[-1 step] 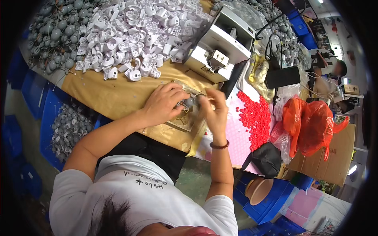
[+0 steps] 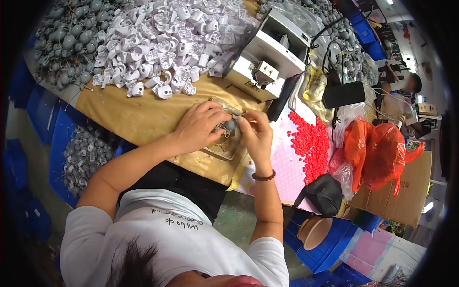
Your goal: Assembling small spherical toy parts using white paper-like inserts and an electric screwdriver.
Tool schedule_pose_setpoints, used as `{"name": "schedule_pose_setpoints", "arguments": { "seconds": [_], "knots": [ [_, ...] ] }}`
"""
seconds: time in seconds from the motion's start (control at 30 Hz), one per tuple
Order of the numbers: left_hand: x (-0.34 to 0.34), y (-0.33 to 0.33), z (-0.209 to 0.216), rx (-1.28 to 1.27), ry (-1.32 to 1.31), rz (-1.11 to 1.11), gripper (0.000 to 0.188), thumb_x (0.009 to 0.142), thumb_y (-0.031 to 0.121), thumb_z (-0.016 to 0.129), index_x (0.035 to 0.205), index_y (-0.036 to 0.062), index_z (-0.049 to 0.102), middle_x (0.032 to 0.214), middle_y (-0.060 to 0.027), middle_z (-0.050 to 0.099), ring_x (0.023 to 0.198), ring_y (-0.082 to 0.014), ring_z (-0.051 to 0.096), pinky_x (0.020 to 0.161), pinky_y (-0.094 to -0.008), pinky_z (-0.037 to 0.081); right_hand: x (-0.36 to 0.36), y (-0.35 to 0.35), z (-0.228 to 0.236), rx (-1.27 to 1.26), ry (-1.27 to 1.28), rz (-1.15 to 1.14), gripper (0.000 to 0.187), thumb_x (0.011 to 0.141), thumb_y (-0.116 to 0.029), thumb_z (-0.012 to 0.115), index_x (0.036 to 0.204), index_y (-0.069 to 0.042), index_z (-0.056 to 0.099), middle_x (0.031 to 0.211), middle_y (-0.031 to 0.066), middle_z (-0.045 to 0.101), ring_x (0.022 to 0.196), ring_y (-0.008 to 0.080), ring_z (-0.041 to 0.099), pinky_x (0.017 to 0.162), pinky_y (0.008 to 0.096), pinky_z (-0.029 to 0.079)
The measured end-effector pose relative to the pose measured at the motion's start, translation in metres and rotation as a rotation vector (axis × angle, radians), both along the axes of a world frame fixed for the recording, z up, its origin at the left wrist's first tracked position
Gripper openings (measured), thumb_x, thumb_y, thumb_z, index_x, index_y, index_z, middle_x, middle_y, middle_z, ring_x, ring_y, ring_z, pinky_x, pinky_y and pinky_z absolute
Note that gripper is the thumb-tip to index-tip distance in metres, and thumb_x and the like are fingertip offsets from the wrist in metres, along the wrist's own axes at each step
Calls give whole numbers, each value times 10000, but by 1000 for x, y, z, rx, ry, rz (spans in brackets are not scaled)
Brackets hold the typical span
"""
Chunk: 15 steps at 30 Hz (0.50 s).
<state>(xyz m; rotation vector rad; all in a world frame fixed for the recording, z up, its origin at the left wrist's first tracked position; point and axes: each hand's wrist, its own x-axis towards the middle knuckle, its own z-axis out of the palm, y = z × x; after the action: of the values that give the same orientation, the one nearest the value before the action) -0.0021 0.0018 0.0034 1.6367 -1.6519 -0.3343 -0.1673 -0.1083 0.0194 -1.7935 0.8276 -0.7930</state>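
Note:
On a small square board (image 2: pixel 221 152) at the table's near edge sits a grey rounded part (image 2: pixel 230 125), with a pale loop of wire beside it. My left hand (image 2: pixel 200 126) curls over this part from the left, its fingers bent and gripping its side. Thumb and fingertips of my right hand (image 2: pixel 258 139) come together in a pinch at the part's upper right. Whatever lies in that pinch is too small to make out.
White plastic housings (image 2: pixel 165 48) and wired grey parts (image 2: pixel 71 36) are heaped across the far side. A white and black machine (image 2: pixel 267 52) stands beyond my hands. Small red pieces (image 2: pixel 313 148) lie to the right, near a black pouch (image 2: pixel 325 195) and red plastic bags (image 2: pixel 382 153).
My right hand, smeared by motion earlier, has shifted slightly left and its fingertips now pinch close to the grey part. My left hand has stayed in place.

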Motion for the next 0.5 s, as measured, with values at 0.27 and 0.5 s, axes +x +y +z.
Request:
{"name": "schedule_pose_setpoints", "arguments": {
  "seconds": [0.27, 0.5],
  "knots": [
    [8, -2, 7, 18, 180, -99, 319, 804, 59, 697, 1111, 67, 610, 1112, -127, 607, 1034, -320, 605, 882, -411, 493, 25, -13, 5, 372, -338, -43, 154, 951, -130, 675, 974, 22, 690, 887, -12, 636, 804, 55, 540, 729, 207, 434],
    [117, 97, 81, 688, -44, -502, 305, 826, 144, 675, 1114, 62, 622, 1009, -148, 645, 930, -327, 645, 786, -417, 516, -39, -37, 1, 124, 141, 186, 153, 932, -44, 646, 1057, 35, 685, 972, 59, 687, 895, 116, 631, 804, 245, 495]
  ]
}}
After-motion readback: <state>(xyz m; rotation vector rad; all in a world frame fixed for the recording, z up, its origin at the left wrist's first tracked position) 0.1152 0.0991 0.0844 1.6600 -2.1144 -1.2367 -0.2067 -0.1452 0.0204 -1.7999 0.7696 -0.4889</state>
